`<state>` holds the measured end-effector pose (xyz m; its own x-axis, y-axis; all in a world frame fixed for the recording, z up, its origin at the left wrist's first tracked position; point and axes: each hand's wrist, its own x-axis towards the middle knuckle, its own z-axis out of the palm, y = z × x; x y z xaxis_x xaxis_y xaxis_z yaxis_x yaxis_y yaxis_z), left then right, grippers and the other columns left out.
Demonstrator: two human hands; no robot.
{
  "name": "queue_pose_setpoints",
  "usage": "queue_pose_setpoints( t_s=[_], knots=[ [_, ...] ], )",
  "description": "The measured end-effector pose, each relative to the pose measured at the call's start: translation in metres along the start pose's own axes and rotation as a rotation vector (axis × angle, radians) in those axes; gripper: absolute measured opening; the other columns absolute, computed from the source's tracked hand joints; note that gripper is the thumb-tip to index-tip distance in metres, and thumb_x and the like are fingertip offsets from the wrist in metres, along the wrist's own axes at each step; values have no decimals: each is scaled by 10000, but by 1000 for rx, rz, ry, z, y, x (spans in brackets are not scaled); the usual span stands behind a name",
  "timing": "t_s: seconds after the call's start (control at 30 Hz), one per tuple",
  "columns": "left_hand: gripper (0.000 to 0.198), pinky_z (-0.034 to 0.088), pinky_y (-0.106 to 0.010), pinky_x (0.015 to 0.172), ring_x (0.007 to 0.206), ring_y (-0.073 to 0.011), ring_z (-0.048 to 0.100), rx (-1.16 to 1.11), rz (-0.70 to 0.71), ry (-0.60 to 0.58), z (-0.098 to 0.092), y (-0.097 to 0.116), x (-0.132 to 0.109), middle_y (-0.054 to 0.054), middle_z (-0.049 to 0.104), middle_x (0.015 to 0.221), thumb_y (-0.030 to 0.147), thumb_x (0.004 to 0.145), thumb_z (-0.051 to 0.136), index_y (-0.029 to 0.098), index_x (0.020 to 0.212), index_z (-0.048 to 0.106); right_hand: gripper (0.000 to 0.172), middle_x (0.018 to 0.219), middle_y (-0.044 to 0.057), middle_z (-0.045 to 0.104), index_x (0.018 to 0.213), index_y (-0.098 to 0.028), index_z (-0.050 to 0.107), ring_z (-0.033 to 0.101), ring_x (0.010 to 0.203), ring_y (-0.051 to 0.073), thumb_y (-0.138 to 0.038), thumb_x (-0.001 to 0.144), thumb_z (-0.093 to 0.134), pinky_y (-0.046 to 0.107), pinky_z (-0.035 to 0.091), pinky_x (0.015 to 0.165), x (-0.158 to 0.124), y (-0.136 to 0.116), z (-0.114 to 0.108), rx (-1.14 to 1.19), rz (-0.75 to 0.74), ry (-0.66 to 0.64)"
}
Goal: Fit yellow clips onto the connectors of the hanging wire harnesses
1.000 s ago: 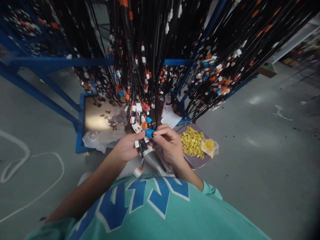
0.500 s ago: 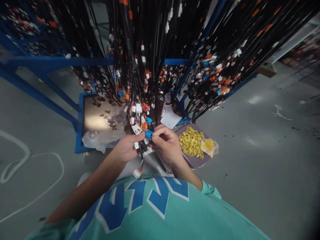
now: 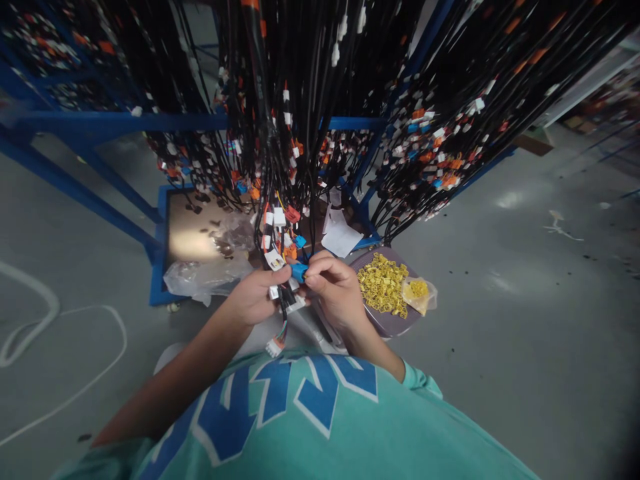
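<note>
- Hanging off the blue steel rack [image 3: 125, 123] is a huge curtain of black wire harnesses [image 3: 320, 100], ends tipped with white, orange and blue plugs, pretty much filling the top half of the view.
- Grey concrete floor [image 3: 525, 320] all around, with a loose white cord [image 3: 60, 313] looping across it on the left.
- Bottom of the frame is the person's teal shirt [image 3: 310, 427] with big blue lettering.
- On the rack's low base there's a brownish board [image 3: 193, 233] with a crumpled clear plastic bag [image 3: 205, 273] lying on its near edge, plus some white paper sheets [image 3: 340, 233] further right.
- Just right of the hands sits a round grey tray [image 3: 395, 323] piled with small yellow clips [image 3: 383, 283], and a little bag of yellow bits [image 3: 419, 290] rests on its right side.
- Left hand [image 3: 257, 293] is closed around a bunch of harness ends, thumb pressed up against the blue connector [image 3: 299, 270].
- Right hand [image 3: 336, 290] has its fingertips pinched on the other side of that same blue connector, so both hands are clamped on it, dead centre, right under the hanging bundle.
- A small white plug [image 3: 275, 346] on coloured leads dangles below the left hand, close to the shirt.
</note>
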<state>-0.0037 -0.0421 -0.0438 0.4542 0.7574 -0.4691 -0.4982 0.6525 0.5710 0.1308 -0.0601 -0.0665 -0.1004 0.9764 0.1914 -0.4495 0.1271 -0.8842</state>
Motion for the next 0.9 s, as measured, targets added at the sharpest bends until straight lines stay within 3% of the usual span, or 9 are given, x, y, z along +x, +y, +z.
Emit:
queue_pose_setpoints(
  t_s=[0.17,0.47,0.7,0.9],
  knots=[
    [86,561,-364,714,548,-162,634,0,53,-104,-13,-5,8,-14,674,618,41,704,645,124,724,653,225,746,-43,469,685,-219,586,524,496,61,-365,675,756,185,391,357,0,2,1,41,-18,-6],
    [129,558,-360,721,675,-203,669,68,138,-152,-16,-8,9,-43,695,704,85,641,715,120,751,658,327,669,-70,453,816,-242,556,487,494,63,-384,628,783,181,402,395,-1,-1,-1,74,118,-7],
    [349,533,-280,532,512,-146,605,93,219,-145,-13,-13,10,-3,667,616,215,508,853,127,781,654,236,675,-44,526,813,-231,643,539,519,83,-347,651,770,217,439,433,1,-12,-6,-25,114,-70],
    [366,514,-254,477,492,-136,597,141,244,-106,-10,-16,12,-5,663,612,256,496,860,125,768,655,191,667,-40,563,782,-224,658,569,492,99,-326,660,764,230,435,404,5,-9,-11,24,90,-82]
  ],
)
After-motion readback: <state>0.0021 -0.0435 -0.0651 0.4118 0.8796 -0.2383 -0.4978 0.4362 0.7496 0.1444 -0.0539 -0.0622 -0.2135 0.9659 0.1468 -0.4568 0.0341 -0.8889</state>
